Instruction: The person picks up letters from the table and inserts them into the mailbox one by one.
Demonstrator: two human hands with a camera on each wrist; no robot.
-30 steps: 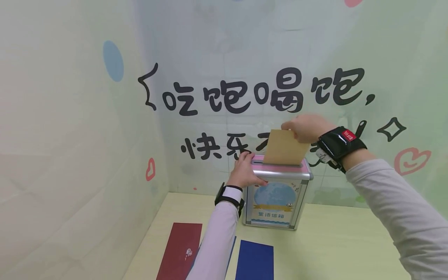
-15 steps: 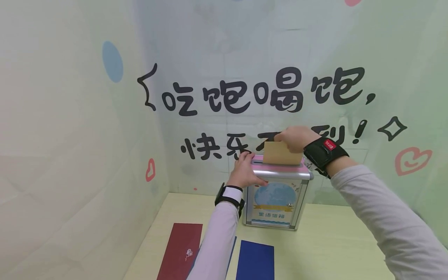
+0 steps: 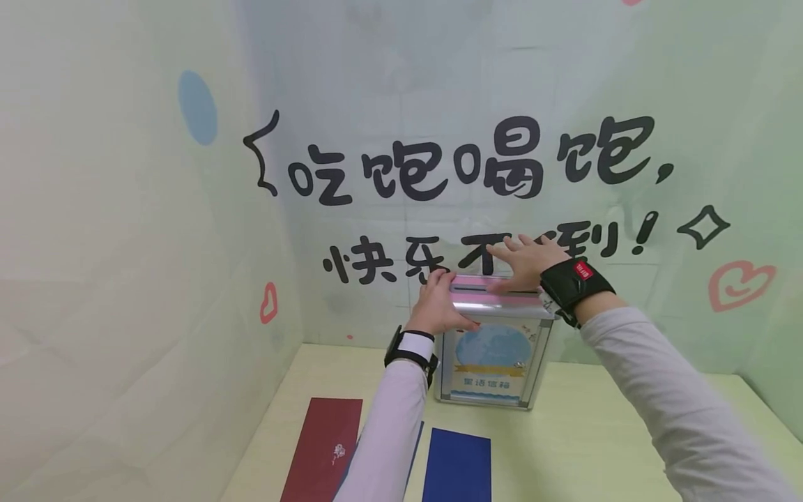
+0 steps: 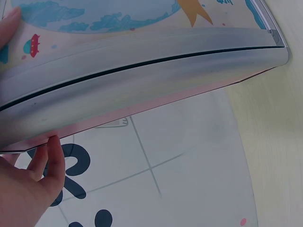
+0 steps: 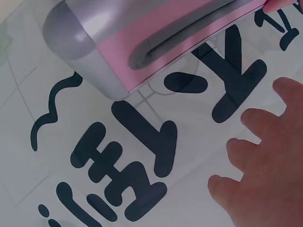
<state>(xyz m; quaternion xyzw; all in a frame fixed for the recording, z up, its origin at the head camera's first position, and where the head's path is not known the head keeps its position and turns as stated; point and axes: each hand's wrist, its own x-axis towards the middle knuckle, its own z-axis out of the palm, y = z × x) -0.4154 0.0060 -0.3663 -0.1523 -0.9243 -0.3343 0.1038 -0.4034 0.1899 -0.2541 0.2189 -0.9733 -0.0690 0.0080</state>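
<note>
A metal-framed letter box (image 3: 492,355) with a pink top and a blue picture on its front stands against the back wall. My left hand (image 3: 436,307) grips its top left corner, thumb on the front and fingertips over the top, as the left wrist view also shows around the pink edge. Spread and holding nothing, my right hand (image 3: 527,263) is above the right part of the top slot. In the right wrist view the fingers (image 5: 270,165) are apart beside the slot (image 5: 184,35). No envelope shows above the slot.
On the pale table (image 3: 602,446) lie a dark red envelope (image 3: 323,446) and a dark blue envelope (image 3: 458,466). Another blue piece (image 3: 417,446) is mostly hidden beneath my left forearm. The back wall (image 3: 401,84) with large black lettering rises right behind the box.
The tan envelope that my right hand pinched has gone down through the slot out of sight. My right hand has lowered and its fingers have spread. The left hand has stayed in place.
</note>
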